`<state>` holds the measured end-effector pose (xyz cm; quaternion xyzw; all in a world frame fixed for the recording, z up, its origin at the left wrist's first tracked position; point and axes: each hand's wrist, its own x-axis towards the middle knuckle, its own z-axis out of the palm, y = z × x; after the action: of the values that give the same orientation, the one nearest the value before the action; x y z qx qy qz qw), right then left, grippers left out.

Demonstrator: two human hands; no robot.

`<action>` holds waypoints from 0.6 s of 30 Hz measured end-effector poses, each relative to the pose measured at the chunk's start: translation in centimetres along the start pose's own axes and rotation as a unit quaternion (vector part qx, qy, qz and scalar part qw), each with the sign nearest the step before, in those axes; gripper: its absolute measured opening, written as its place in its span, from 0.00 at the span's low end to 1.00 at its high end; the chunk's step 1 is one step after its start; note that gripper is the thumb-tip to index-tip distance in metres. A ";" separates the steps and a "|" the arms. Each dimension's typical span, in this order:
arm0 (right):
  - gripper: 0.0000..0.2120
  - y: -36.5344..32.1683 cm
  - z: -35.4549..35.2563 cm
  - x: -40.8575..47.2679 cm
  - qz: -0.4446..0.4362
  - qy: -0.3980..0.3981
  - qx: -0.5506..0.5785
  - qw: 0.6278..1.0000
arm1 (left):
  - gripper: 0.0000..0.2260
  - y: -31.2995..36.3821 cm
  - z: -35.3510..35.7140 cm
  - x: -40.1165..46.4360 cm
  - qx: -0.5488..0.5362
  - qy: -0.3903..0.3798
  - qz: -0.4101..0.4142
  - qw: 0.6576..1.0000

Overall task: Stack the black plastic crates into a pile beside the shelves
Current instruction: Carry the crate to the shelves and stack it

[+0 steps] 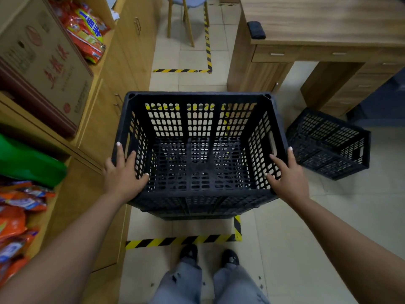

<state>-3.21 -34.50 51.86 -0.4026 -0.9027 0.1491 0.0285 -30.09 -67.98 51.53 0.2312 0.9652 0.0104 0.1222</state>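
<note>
A crate (198, 150) stands on the floor (285, 249) between shelves (72, 132) and a desk (317, 40).
The left hand (122, 174) rests on its left rim, the right hand (287, 174) on its right rim. A second crate (331, 143) lies tilted on the floor to the right, before the desk. A chair (184, 16) stands beyond.

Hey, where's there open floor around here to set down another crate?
Bare tile lies between the held crate and the tipped crate, running back toward the right hand. More lies ahead, between the cabinets and the desk. It is crowded left: the crate sits close beside the cabinets.
</note>
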 end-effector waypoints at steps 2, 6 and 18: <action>0.26 0.3 0.3 -0.2 0.000 0.002 -0.001 1.000 | 0.35 -0.1 0.1 -0.2 0.004 0.008 -0.002 1.000; 0.25 0.0 0.3 0.3 0.018 -0.002 -0.011 1.000 | 0.33 0.1 -0.1 0.3 0.004 0.011 0.001 1.000; 0.27 -0.4 -0.4 0.6 0.014 -0.055 -0.038 0.998 | 0.35 -0.2 -0.5 0.4 -0.001 -0.022 0.012 1.000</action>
<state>-3.88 -34.24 52.29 -0.4073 -0.9021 0.1372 -0.0381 -30.66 -67.91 51.91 0.2431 0.9593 0.0077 0.1433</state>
